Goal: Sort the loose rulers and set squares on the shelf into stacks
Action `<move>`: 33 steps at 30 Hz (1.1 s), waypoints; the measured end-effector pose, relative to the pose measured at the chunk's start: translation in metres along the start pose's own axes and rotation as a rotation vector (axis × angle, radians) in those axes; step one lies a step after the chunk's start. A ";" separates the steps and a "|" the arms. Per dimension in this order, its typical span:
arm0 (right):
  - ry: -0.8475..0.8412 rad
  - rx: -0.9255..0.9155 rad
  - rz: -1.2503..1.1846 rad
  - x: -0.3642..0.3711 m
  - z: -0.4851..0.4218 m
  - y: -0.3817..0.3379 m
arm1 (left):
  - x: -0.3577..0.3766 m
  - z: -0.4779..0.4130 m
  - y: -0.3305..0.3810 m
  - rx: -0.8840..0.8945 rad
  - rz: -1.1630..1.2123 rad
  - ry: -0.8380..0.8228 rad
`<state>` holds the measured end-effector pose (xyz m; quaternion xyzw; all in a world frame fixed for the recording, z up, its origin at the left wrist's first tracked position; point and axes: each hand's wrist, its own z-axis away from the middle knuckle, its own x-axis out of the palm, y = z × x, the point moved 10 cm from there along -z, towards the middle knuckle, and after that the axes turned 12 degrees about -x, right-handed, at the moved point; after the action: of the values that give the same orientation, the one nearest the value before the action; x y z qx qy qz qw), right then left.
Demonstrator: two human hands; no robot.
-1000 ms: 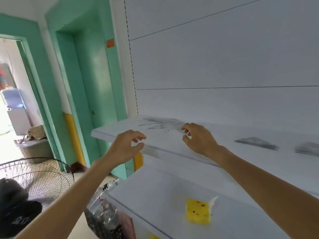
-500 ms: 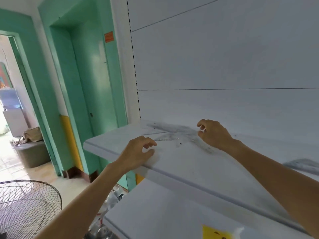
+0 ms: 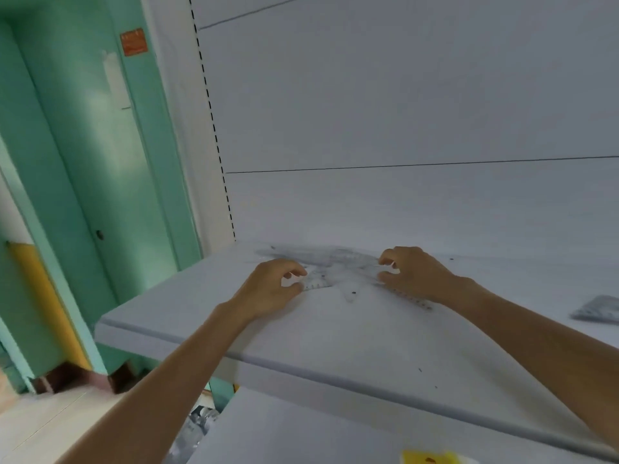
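- A blurred pile of clear rulers and set squares lies at the back of the shelf, between both hands.
- The left hand pinches the edge of a clear set square at the pile's left side.
- The right hand curls onto the pile's right side; I cannot tell whether it is gripping anything.
- A second stack lies well apart, far right.
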<state>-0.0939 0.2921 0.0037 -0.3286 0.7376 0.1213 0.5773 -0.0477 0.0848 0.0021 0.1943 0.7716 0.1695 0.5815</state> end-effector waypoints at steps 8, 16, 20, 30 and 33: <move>-0.048 0.097 0.037 0.016 -0.003 -0.019 | 0.023 -0.008 -0.004 0.081 0.046 -0.078; 0.067 0.017 0.374 0.011 0.006 -0.042 | 0.023 -0.001 0.012 0.266 0.124 -0.118; 0.122 -0.014 0.434 0.006 0.012 -0.051 | 0.043 0.001 0.014 0.290 -0.023 -0.241; 0.194 0.034 0.176 0.003 0.023 -0.048 | 0.036 -0.002 0.007 0.207 -0.062 -0.154; 0.149 0.036 0.159 0.008 0.022 -0.045 | 0.036 -0.003 0.003 0.157 -0.033 -0.178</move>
<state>-0.0496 0.2684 -0.0013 -0.2669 0.8041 0.1289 0.5153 -0.0590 0.1049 -0.0258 0.2409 0.7310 0.0811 0.6332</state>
